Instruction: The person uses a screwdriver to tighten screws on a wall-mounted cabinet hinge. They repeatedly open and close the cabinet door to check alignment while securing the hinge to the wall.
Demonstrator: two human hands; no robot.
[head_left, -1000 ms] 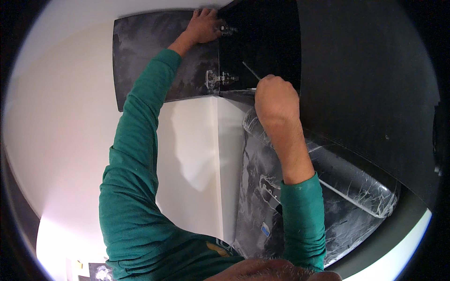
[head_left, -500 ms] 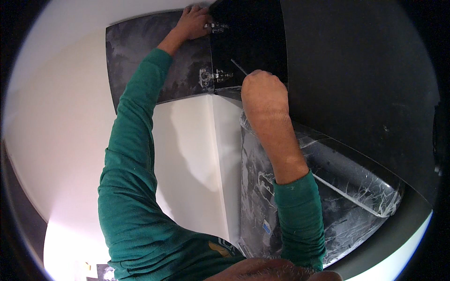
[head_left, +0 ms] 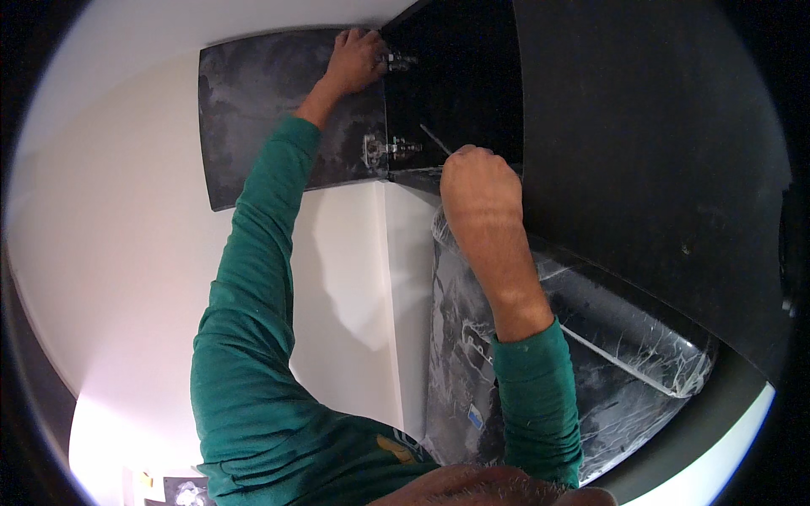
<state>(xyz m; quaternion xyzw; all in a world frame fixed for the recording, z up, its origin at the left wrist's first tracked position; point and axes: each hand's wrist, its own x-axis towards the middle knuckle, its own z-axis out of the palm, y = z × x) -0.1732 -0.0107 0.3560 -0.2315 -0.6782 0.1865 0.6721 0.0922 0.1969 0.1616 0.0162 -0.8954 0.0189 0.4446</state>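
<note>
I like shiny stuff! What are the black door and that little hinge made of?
The cabinet door looks like matt black board, maybe coated wood, with pale dusty smears. The lower hinge looks like bare silvery metal, since it glints.

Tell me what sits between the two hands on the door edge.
In the head view, the lower hinge sits between left hand and right hand.

A white wall (head_left: 152,253) and a plastic-wrapped dark appliance (head_left: 591,354) sit below the cabinet.

Long green sleeves with ribbed cuffs; yellow print on the chest.
</note>
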